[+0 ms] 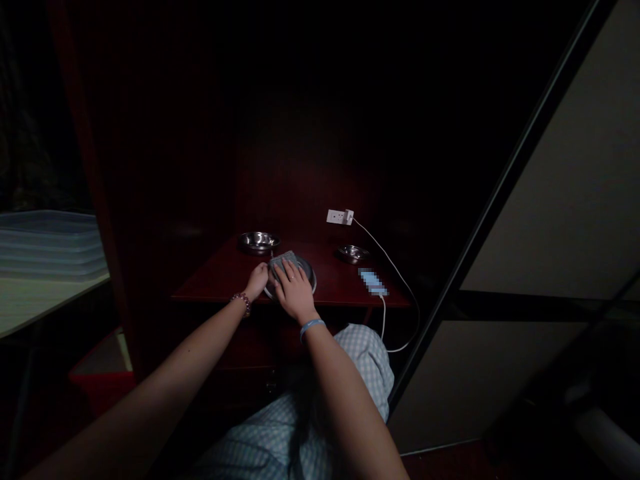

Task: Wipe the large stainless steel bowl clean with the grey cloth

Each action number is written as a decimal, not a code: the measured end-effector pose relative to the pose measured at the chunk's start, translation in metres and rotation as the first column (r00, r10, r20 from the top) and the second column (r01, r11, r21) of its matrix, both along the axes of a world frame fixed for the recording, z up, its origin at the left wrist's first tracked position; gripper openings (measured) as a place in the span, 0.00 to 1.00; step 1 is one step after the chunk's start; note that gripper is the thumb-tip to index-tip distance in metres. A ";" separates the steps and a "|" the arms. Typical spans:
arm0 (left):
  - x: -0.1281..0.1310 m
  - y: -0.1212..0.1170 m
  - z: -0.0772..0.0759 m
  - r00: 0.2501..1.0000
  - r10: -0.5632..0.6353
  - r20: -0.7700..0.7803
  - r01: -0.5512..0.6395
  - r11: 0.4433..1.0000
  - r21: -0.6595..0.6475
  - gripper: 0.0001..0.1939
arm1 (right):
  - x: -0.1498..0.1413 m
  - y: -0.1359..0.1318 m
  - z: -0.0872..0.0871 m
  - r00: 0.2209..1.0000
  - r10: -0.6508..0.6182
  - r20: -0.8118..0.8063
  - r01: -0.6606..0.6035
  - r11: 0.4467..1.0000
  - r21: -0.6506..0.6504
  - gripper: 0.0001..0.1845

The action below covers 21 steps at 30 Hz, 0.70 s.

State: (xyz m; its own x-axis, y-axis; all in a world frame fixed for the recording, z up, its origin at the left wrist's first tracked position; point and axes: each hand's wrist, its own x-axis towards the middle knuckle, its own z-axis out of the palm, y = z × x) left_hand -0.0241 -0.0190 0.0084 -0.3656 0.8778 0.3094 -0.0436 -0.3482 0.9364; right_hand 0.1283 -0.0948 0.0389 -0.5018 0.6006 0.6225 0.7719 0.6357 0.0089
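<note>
A round metal dish (309, 268) with a shiny rim is at the front of the dark red shelf (331, 285). My left hand (259, 280) is closed at the dish's left edge, its fingers gripping the rim. On top, my right hand (294, 291) holds a folded grey cloth (284, 257) against the dish, fingers spread over the cloth. Hands and cloth hide much of the dish, so its depth is hard to tell. Behind my left hand stands a shiny steel bowl (259, 242). A smaller steel dish (353, 253) sits farther right.
A phone (373, 282), blurred out, lies at the shelf's right front. Its white cable (395, 257) loops past the edge up to a charger in the wall socket (339, 217). Left are stacked clear plastic trays (50, 247) and a red bin (103, 373). The surroundings are dark.
</note>
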 end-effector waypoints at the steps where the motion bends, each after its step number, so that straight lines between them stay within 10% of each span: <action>1: 0.000 0.000 0.001 1.000 0.013 -0.020 -0.013 1.000 -0.015 0.12 | 0.001 0.001 0.000 1.000 -0.024 -0.015 0.024 1.000 -0.008 0.28; 15: 0.001 -0.003 0.003 0.997 0.049 -0.059 -0.052 0.996 -0.066 0.13 | 0.006 0.009 -0.003 0.875 -0.416 -0.248 0.387 0.908 -0.158 0.32; 21: 0.001 -0.003 0.002 0.999 0.039 -0.027 -0.040 0.997 -0.063 0.15 | 0.003 0.008 -0.003 0.903 -0.370 -0.217 0.344 0.927 -0.151 0.33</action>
State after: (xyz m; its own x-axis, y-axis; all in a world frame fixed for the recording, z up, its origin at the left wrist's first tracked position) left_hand -0.0235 -0.0216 0.0108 -0.3929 0.8810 0.2636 -0.0061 -0.2891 0.9573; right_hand 0.1314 -0.0873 0.0357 -0.0869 0.7812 0.6183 0.9180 0.3038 -0.2548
